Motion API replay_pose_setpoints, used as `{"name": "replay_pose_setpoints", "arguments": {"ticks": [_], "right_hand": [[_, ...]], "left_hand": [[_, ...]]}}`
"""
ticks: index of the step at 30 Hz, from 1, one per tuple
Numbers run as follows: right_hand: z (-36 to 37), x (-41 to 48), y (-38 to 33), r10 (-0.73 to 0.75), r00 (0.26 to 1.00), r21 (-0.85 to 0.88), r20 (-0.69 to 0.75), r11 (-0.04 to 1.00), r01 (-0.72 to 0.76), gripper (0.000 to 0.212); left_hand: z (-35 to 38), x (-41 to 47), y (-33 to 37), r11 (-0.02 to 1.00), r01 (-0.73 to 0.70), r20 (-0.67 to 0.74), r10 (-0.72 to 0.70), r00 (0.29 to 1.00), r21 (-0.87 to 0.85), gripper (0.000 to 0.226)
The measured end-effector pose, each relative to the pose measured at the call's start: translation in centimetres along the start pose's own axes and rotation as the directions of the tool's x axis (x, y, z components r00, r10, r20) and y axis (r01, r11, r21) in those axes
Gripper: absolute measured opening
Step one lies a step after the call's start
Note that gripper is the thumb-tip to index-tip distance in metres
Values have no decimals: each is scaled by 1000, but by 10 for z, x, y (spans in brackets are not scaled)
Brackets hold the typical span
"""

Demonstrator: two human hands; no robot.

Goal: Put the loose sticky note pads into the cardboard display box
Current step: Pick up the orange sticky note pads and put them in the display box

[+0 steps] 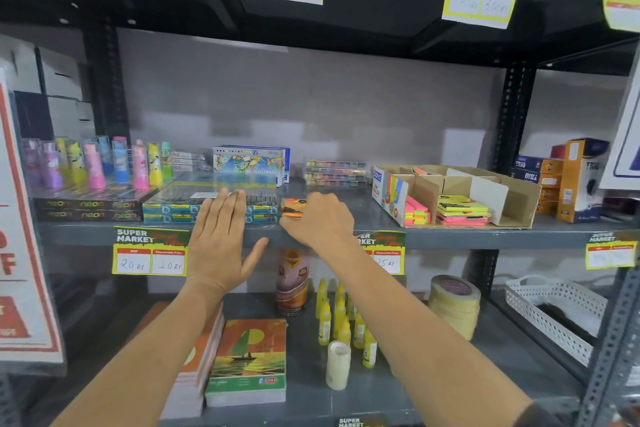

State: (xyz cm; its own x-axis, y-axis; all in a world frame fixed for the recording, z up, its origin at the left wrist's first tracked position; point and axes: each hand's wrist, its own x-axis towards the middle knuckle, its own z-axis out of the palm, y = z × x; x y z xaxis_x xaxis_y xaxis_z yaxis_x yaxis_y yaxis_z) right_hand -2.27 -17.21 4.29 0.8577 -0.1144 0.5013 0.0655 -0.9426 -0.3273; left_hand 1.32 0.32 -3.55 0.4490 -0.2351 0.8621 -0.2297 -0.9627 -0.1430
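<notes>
An orange and yellow sticky note pad (293, 207) lies on the middle grey shelf (450, 235), and my right hand (320, 218) curls over it with the fingers closed on its right side. My left hand (221, 239) is flat and open, fingers spread, in front of the teal boxes, holding nothing. The cardboard display box (519, 198) stands further right on the same shelf. It has dividers and holds pink, yellow and green pads (462, 210) in its front compartments.
Teal boxes (180, 208) and black neon boxes (90, 208) lie left of the pad, with colourful tubes (93, 166) behind. Orange boxes (575, 180) stand at the right. The lower shelf holds notebooks (247, 360), glue bottles (341, 319), tape rolls (455, 302) and a white basket (554, 308).
</notes>
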Motion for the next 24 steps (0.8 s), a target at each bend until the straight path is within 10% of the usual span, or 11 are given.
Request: {"name": "replay_pose_setpoints", "arguments": {"ticks": [24], "right_hand": [[7,0,9,5,994,-28,-105,1000,-8,45]], "left_hand": [[-2,1,0,1000,19,58,-18,998,-5,80]]}}
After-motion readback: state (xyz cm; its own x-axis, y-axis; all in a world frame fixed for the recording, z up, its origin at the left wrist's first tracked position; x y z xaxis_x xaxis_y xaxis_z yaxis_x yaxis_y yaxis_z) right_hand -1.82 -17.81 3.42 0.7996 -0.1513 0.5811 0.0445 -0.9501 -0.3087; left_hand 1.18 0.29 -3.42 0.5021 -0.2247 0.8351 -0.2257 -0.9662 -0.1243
